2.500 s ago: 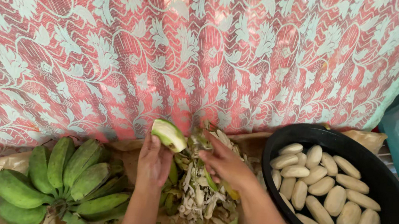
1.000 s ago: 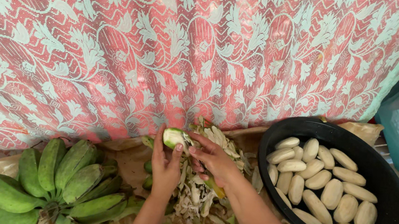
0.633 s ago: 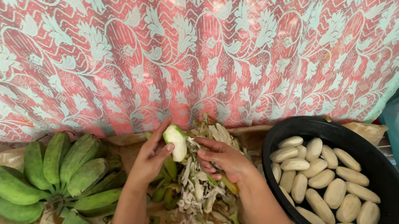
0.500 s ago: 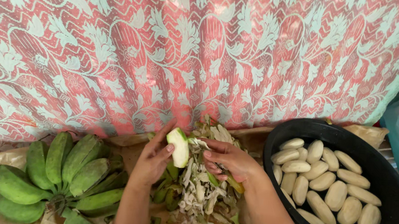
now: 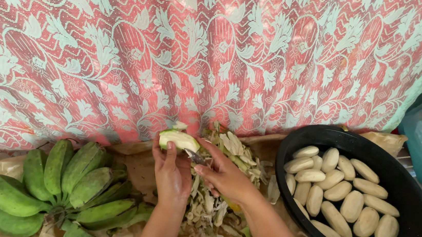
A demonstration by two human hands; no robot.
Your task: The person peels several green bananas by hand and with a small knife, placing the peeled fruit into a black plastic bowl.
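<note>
My left hand (image 5: 170, 173) holds a partly peeled green banana (image 5: 179, 139) up over a heap of peelings (image 5: 213, 206). My right hand (image 5: 226, 175) grips a small knife (image 5: 195, 156) whose blade lies against the underside of the banana. Some green skin is still on the banana's far end, while its near side is pale and bare.
A bunch of unpeeled green bananas (image 5: 60, 186) lies at the lower left on brown paper. A black round basin (image 5: 414, 205) at the right holds several peeled pale bananas (image 5: 338, 192). A red and white floral lace cloth (image 5: 202, 50) hangs behind everything.
The banana has been turned in my left hand and shows more pale flesh. Both hands have stayed over the peel heap, with small shifts of the view.
</note>
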